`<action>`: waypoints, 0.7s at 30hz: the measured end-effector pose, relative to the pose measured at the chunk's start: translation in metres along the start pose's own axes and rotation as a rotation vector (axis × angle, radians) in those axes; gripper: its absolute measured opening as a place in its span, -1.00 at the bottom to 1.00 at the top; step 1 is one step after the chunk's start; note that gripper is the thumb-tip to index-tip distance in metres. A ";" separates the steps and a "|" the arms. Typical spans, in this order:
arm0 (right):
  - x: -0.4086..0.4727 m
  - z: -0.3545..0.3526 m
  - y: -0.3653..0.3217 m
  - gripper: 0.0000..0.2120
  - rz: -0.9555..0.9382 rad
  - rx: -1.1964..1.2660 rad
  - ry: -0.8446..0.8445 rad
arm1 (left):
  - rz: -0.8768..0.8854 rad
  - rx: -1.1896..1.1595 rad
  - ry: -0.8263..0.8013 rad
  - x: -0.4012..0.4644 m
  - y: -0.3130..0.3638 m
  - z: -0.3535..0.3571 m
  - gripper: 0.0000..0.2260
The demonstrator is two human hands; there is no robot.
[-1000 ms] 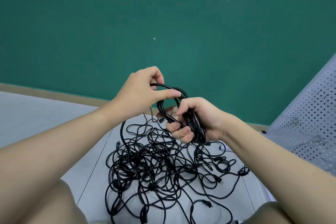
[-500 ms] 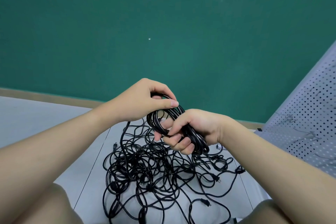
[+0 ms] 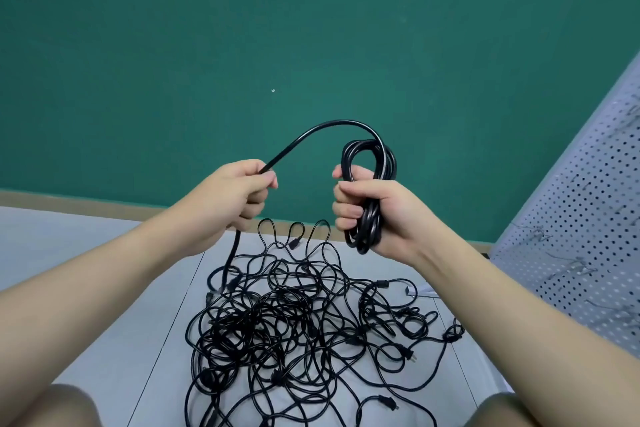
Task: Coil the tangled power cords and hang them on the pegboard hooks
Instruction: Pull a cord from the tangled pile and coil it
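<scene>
Green wall [image 3: 207,45] far behind; pegboard [image 3: 588,218] leaning at right, carrying small hooks. Tangled cords [image 3: 294,333] heaped on grey floor [image 3: 104,305], near centre. Right hand [image 3: 374,211] clenched around coil [image 3: 369,184]. Left hand [image 3: 239,194] gripping loose cord [image 3: 311,135], arching over to coil.

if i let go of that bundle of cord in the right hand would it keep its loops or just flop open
Probably it springs open somewhat: the coil has no tie, only the right hand's grip holds it. The cord looks fairly stiff, since the free length arches unsupported toward the left hand. It may also snag, as that length trails into the tangled pile.
</scene>
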State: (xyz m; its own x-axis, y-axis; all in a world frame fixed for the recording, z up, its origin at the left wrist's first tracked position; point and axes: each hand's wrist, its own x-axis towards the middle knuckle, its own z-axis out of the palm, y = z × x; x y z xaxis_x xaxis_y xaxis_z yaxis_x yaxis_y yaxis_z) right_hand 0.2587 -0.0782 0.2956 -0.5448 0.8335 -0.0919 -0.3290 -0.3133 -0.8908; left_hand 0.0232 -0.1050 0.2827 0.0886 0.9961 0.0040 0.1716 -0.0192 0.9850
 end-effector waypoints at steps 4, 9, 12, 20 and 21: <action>0.002 0.006 0.005 -0.79 -0.041 0.004 0.075 | 0.007 0.001 -0.105 -0.009 0.012 0.016 -0.66; 0.003 0.008 0.007 -0.78 -0.031 0.006 0.051 | -0.095 0.109 -0.140 -0.009 0.010 0.022 -0.53; 0.002 0.009 0.010 -0.76 -0.020 -0.047 0.032 | -0.189 0.086 -0.273 -0.011 0.010 0.024 -0.49; 0.000 0.010 0.018 -0.89 0.008 -0.220 0.005 | -0.296 0.150 -0.544 -0.016 0.009 0.033 -0.50; 0.000 0.010 0.019 -0.91 0.008 -0.227 0.005 | -0.301 0.161 -0.555 -0.017 0.009 0.033 -0.50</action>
State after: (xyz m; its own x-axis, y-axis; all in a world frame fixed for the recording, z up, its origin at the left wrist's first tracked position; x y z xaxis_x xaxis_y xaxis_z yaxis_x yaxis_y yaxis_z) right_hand 0.2450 -0.0887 0.2826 -0.5430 0.8337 -0.1010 -0.1422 -0.2098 -0.9674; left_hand 0.0558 -0.1249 0.2858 0.5001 0.7677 -0.4007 0.4091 0.1984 0.8907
